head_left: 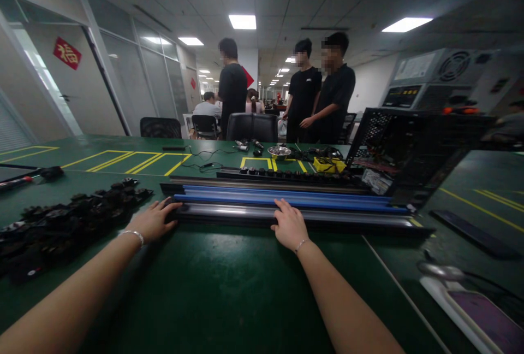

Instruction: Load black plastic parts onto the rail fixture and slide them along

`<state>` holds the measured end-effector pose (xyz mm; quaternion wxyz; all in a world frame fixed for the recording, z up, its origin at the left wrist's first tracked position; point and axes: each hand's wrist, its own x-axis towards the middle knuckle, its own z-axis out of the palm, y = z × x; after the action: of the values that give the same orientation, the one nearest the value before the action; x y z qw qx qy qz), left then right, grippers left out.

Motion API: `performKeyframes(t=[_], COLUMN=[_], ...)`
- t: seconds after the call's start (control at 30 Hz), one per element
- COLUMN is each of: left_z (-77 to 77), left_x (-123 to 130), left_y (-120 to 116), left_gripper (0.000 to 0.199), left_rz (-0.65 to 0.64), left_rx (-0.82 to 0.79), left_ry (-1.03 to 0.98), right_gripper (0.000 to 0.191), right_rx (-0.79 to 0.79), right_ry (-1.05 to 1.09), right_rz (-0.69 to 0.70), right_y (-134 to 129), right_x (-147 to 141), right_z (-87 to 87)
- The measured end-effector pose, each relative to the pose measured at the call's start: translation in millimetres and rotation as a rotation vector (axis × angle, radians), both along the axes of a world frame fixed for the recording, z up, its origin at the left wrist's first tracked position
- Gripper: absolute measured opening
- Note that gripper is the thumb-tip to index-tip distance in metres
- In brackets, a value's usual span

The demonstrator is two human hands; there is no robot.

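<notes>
A long dark rail (229,213) with a shiny grey strip lies crosswise on the green table. Its left end is between the thumb and outstretched fingers of my left hand (158,220). My right hand (290,225) straddles the same rail near its middle, thumb on the near side and fingers over the top. Directly behind runs a bright blue strip (327,199), close to my right fingertips. Beyond that is another dark rail (196,181). A heap of small black parts (73,212) sits left of my left hand.
An open computer case (413,146) with power supply units (438,70) on top stands at right. Farther back are a metal bowl (279,151), a yellow object (328,165) and cables. A phone (483,310) lies at near right. Several people stand or sit beyond the table (229,288).
</notes>
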<state>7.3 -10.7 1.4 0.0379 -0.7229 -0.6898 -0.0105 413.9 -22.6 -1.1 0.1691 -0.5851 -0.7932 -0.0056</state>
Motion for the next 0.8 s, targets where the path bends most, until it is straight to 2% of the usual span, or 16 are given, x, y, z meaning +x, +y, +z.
performKeyframes(t=[0.53, 0.8], left_z=[-0.4, 9.4], left_x=[-19.0, -15.8], left_y=[1.8, -3.1], left_gripper=[0.062, 0.06], left_rz=[0.014, 0.049], left_rx=[-0.028, -0.076], left_ry=[-0.05, -0.058], right_gripper=[0.018, 0.018], right_rx=[0.021, 0.009], right_ry=[-0.014, -0.005], right_rz=[0.001, 0.004], right_y=[-1.1, -0.9], right_x=[0.5, 0.1], right_z=[0.1, -0.1])
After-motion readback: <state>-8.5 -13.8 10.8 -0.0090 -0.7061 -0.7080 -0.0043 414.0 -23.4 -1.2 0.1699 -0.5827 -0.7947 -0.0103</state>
